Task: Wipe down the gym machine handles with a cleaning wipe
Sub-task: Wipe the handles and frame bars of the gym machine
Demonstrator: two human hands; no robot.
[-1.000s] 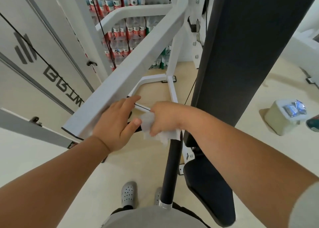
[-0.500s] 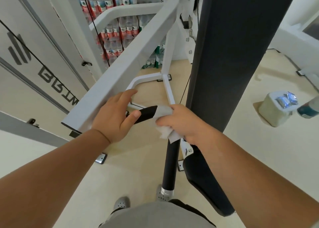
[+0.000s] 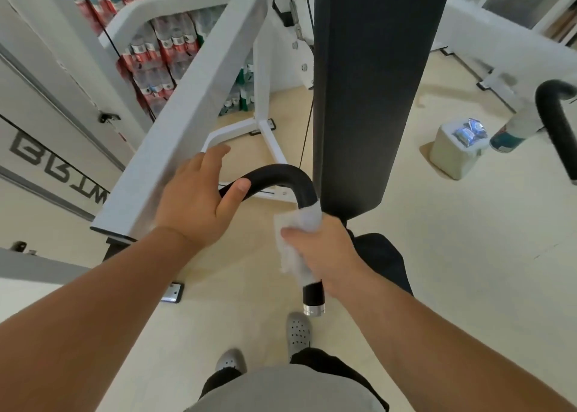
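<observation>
A curved black foam handle (image 3: 281, 174) arches from the white machine arm (image 3: 193, 112) down to a chrome end cap near my feet. My right hand (image 3: 324, 249) is closed around its lower straight part with a white cleaning wipe (image 3: 296, 233) wrapped between palm and grip. My left hand (image 3: 199, 199) rests on the upper end of the handle where it meets the white arm, thumb pressed on the black foam, fingers spread over the arm. A second black handle (image 3: 555, 124) shows at the right edge.
A tall black back pad (image 3: 368, 93) stands just right of the handle, with the black seat (image 3: 384, 258) below it. A pale box carrying wipe packets (image 3: 459, 149) sits on the floor at right. Shrink-wrapped water bottles (image 3: 156, 52) are stacked behind the frame.
My right hand has slid the wipe from the upper bend of the handle down around the curve onto the lower straight part. My left hand has stayed at the upper end.
</observation>
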